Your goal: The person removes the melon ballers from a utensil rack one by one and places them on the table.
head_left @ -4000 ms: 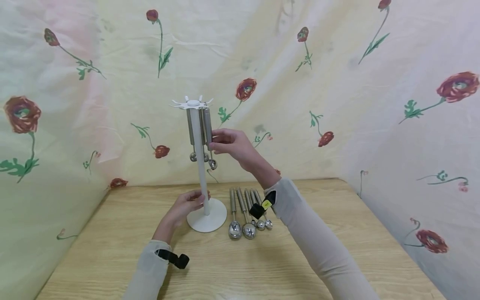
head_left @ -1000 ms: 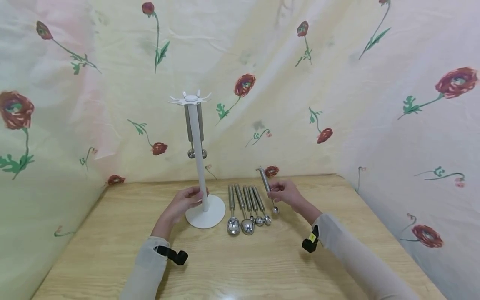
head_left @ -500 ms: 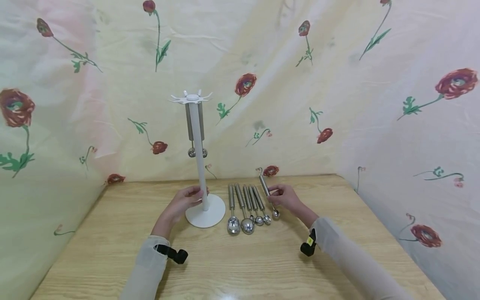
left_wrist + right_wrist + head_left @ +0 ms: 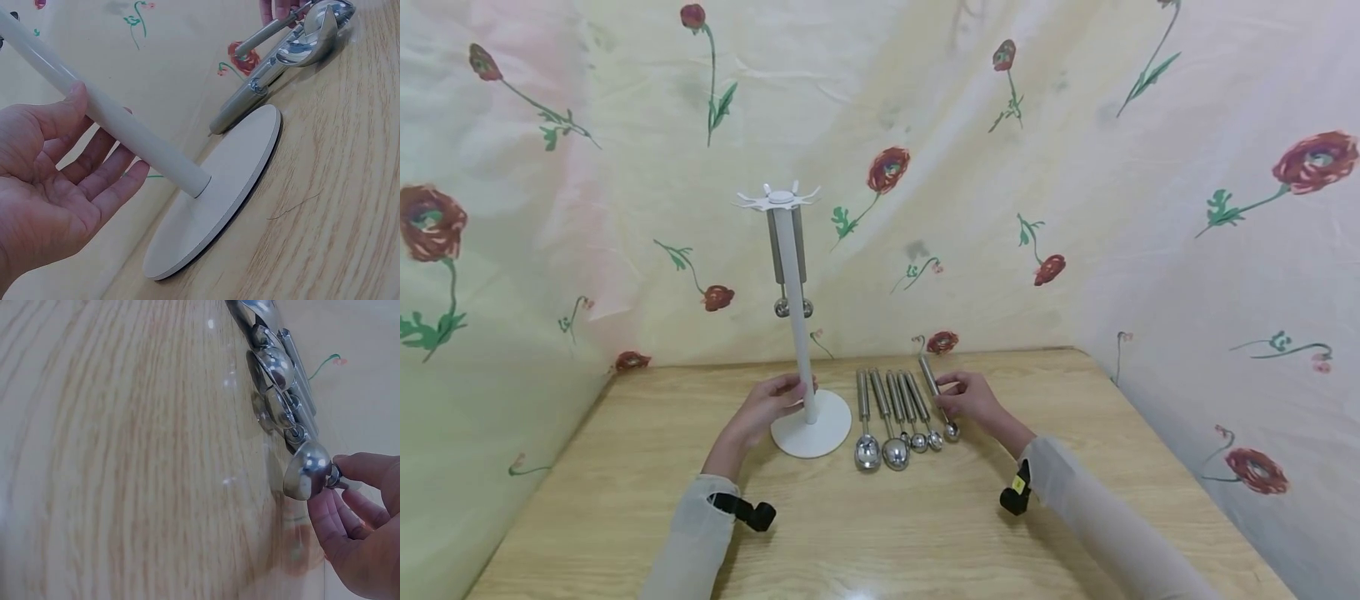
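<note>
The right hand (image 4: pixel 970 397) pinches a small metal spoon (image 4: pixel 928 376) between thumb and fingers low on its length, its hook toward eleven o'clock and its bowl toward five. This spoon is at the three o'clock end of a row of spoons (image 4: pixel 897 417) on the wooden table (image 4: pixel 880 533); whether its bowl touches the wood, I cannot tell. With the grip so low and the handle smooth and round, the top could swing over or the spoon roll if the fingers let go unevenly. A drift toward nine o'clock would likely knock the nearest spoon and disturb the row.

The left hand (image 4: pixel 772 397) holds the white stand (image 4: pixel 795 292) loosely round its pole, just above the base, which sits at nine o'clock of the row. A sideways tug there might shift or tip the tall stand and swing the hanging spoons (image 4: pixel 800 244).
</note>
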`<state>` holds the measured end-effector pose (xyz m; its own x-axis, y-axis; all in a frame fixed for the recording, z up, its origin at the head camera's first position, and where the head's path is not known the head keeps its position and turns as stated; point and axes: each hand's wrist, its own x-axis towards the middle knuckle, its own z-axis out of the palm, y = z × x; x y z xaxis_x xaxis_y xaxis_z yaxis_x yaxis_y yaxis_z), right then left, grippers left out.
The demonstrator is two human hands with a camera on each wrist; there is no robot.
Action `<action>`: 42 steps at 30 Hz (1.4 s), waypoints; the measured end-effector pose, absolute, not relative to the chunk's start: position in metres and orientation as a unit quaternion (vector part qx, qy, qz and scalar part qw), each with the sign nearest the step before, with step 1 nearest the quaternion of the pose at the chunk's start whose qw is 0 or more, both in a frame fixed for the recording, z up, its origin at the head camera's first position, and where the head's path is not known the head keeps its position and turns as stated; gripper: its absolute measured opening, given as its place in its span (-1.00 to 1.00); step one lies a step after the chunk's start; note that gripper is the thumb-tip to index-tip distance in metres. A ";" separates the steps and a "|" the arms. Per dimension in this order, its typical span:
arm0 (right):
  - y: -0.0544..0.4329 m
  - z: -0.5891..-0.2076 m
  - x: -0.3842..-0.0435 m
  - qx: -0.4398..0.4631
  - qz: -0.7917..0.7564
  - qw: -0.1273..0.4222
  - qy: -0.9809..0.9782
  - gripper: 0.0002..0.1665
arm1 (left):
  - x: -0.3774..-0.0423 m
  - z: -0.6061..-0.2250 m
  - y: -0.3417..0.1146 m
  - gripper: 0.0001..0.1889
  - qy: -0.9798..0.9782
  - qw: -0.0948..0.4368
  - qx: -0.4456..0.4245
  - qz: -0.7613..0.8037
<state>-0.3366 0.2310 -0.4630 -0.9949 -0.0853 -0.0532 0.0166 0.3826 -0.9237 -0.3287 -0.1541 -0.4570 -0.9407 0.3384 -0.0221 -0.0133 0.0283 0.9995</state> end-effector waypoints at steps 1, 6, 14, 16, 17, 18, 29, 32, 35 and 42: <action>0.231 -0.464 -0.337 -0.018 -0.556 0.047 0.830 -0.55 | -0.328 -0.457 -0.154 -0.53 0.706 0.128 0.114 0.687; 0.230 -0.467 -0.338 -0.016 -0.543 0.047 0.838 -0.55 | -0.327 -0.457 -0.155 -0.53 0.703 0.126 0.113 0.691; 0.231 -0.471 -0.339 -0.004 -0.520 0.048 0.853 -0.58 | -0.329 -0.459 -0.154 -0.53 0.701 0.126 0.120 0.692; 0.231 -0.470 -0.339 -0.003 -0.518 0.048 0.854 -0.58 | -0.329 -0.460 -0.154 -0.53 0.702 0.126 0.119 0.691; 0.230 -0.470 -0.339 -0.002 -0.516 0.048 0.855 -0.58 | -0.329 -0.460 -0.154 -0.53 0.703 0.127 0.118 0.690; 0.230 -0.470 -0.339 0.001 -0.513 0.048 0.857 -0.59 | -0.329 -0.461 -0.154 -0.53 0.704 0.127 0.118 0.689; 0.224 -0.464 -0.337 0.010 -0.491 0.051 0.870 -0.59 | -0.331 -0.461 -0.154 -0.54 0.701 0.122 0.114 0.693; 0.224 -0.465 -0.336 0.015 -0.490 0.052 0.870 -0.60 | -0.331 -0.462 -0.153 -0.55 0.700 0.124 0.113 0.694; 0.224 -0.468 -0.337 0.020 -0.485 0.051 0.873 -0.59 | -0.331 -0.462 -0.154 -0.55 0.701 0.126 0.113 0.693; 0.224 -0.468 -0.337 0.029 -0.465 0.050 0.883 -0.56 | -0.330 -0.461 -0.154 -0.54 0.701 0.125 0.112 0.693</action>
<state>-0.3370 0.2236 -0.4682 -0.9934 0.0041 -0.1150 0.0971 0.5661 -0.8186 -0.3301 -0.1542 -0.4612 -0.9436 0.3304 -0.0198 -0.0159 0.0145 0.9998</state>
